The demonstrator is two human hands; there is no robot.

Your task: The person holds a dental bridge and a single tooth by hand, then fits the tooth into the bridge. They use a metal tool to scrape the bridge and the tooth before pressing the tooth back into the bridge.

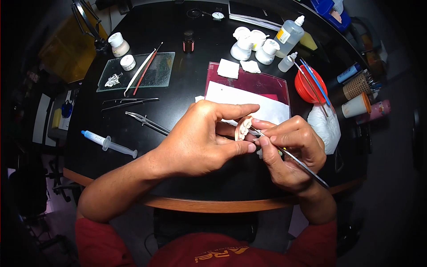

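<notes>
My left hand (209,138) is closed around a small cream-coloured dental model (243,129), gripping it between thumb and fingers with its row of teeth facing up. In my right hand (291,149) is a thin metal dental carving tool (304,167), pinched like a pen and slanting down to the right. Its tip reaches the right side of the model; whether it touches cannot be made out. Both hands are above the front part of the black table (178,189). Partly hidden below the right hand lie small pale and yellowish bits.
Behind my hands lies white paper (249,102) on a dark red glass plate (278,84). A glass slab (167,73) holds brushes and a jar. Tweezers (129,102), a syringe (109,143), a red bowl (304,89), crumpled tissue (324,127) and several bottles stand or lie around.
</notes>
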